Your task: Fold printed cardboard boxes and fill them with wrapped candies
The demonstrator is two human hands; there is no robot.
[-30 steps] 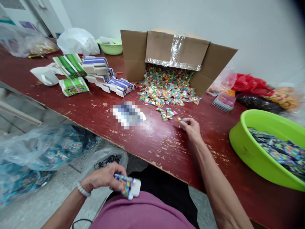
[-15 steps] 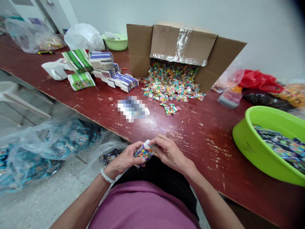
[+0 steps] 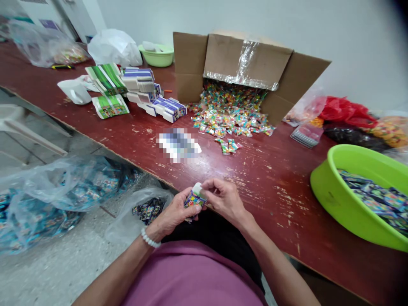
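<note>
In the head view, my left hand [image 3: 174, 213] is closed around a small printed candy box [image 3: 193, 199] in purple and bright colours, its thumb across the front. A white flap [image 3: 197, 188] stands up from the box's top end. My right hand [image 3: 227, 199] is at that end, thumb and forefinger pinched together against the flap's edge. The fingertips hide part of the box's opening, so its inside cannot be seen. Both hands are just off the table's front edge, above my lap.
Wrapped candies [image 3: 232, 121] spill from a tipped cardboard box [image 3: 245, 61] on the red table [image 3: 255, 170]. Flat carton bundles [image 3: 140, 85] and a white mug [image 3: 75, 91] are at left. A green tub [image 3: 331, 191] of packets stands right. Plastic bags [image 3: 127, 216] lie on the floor.
Both hands and the small box have shifted slightly right in view. The right fingers have changed their hold at the flap, and more of the flap shows now.
</note>
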